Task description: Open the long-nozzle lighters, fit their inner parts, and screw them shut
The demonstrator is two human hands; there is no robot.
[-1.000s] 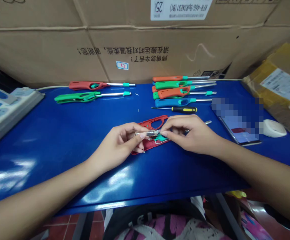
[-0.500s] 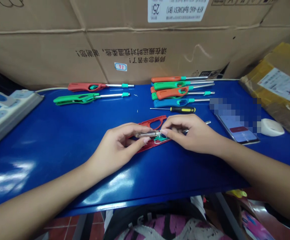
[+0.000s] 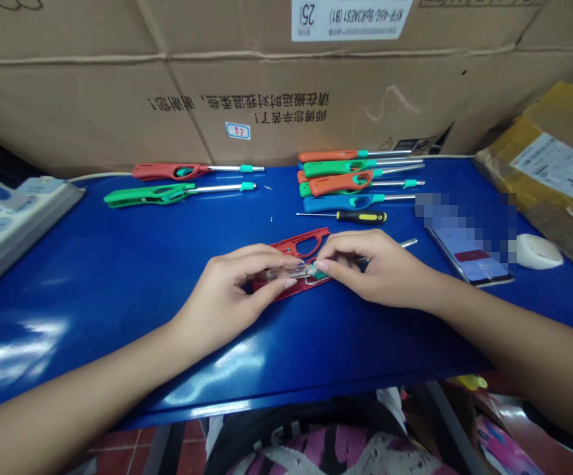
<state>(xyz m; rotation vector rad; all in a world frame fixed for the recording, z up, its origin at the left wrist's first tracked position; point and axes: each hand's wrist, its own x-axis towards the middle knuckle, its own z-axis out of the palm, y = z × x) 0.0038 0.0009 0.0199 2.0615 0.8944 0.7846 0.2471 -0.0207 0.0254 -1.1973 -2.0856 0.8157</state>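
left hand (image 3: 227,297) palm down, fingers clamped on clear lighter tube (image 3: 286,272) | right hand (image 3: 378,270) fingers pinched together on green plastic piece (image 3: 318,274) | open red lighter shell (image 3: 306,245) beneath, on blue bench (image 3: 93,316)

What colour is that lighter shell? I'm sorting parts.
The shell is red, seen in the head view.

A blue worktop (image 3: 68,316) carries finished-looking utility lighters: a red one (image 3: 167,172) above a green one (image 3: 148,194) toward the left, and a tight stack further right of orange (image 3: 328,156), green (image 3: 335,168), orange (image 3: 340,184) and blue (image 3: 338,202). Just below the stack lies a small yellow-and-black screwdriver (image 3: 362,216). Right of it are a partly blurred smartphone (image 3: 469,260) and a white computer mouse (image 3: 538,251). A power strip (image 3: 19,224) sits at the left edge, a brown parcel (image 3: 548,152) at the right, and a large cardboard carton (image 3: 286,86) stands behind everything
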